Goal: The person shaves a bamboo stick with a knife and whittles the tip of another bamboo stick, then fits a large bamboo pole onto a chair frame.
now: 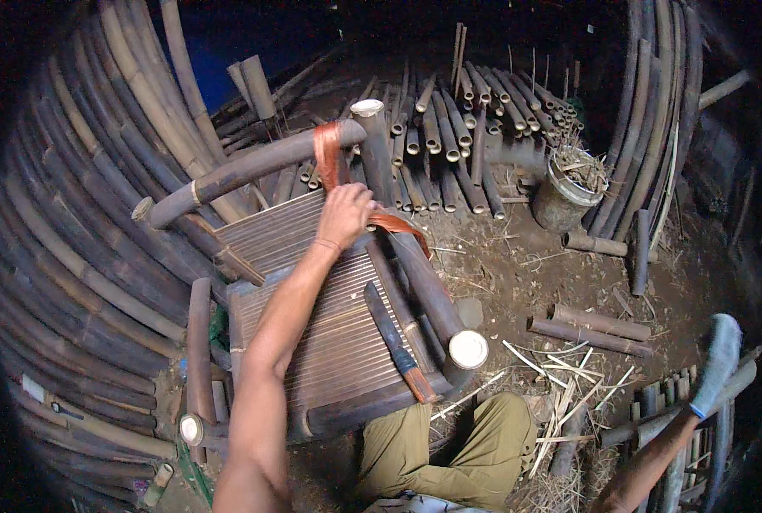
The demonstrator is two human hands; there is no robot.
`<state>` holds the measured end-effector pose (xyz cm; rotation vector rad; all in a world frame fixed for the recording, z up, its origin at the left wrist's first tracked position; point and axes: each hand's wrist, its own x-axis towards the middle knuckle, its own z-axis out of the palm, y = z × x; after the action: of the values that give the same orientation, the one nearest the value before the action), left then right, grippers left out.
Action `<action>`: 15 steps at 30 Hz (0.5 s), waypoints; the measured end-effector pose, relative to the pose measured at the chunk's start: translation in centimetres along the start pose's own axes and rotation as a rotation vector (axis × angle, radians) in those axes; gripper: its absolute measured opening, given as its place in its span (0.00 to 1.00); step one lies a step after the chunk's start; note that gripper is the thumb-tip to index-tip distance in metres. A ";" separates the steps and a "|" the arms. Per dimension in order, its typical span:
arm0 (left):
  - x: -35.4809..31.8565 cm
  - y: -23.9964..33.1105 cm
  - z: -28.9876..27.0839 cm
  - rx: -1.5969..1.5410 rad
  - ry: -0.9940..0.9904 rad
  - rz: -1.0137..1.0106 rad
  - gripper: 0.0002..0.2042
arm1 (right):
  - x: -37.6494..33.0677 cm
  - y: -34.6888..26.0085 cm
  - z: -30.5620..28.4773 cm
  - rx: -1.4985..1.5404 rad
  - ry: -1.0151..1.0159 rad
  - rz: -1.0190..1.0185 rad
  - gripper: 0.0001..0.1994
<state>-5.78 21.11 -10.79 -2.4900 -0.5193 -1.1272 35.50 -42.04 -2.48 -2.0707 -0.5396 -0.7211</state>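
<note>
My left hand reaches forward over a dark bamboo chair and grips an orange-brown binding strip. The strip loops over the chair's curved top rail and trails right past my hand along a thick side pole. A long knife with an orange-brown handle lies on the slatted seat, below my hand. My right hand, in a pale glove, is far out at the right and rests against a bamboo pole; its grip is unclear.
Long bamboo poles lean in bundles at the left, and more of them at the right. A heap of short bamboo pieces lies behind the chair. A bucket holds scraps. Offcuts and splinters litter the dirt floor.
</note>
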 end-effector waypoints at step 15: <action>3.0 15.5 -22.9 -0.630 -1.163 -0.081 0.27 | -17.9 -31.7 13.1 0.779 -1.340 -0.388 0.23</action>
<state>-11.26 -2.37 3.06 -3.5403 -0.5855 0.3734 6.92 -15.99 -1.96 -1.4235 -1.6455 0.7512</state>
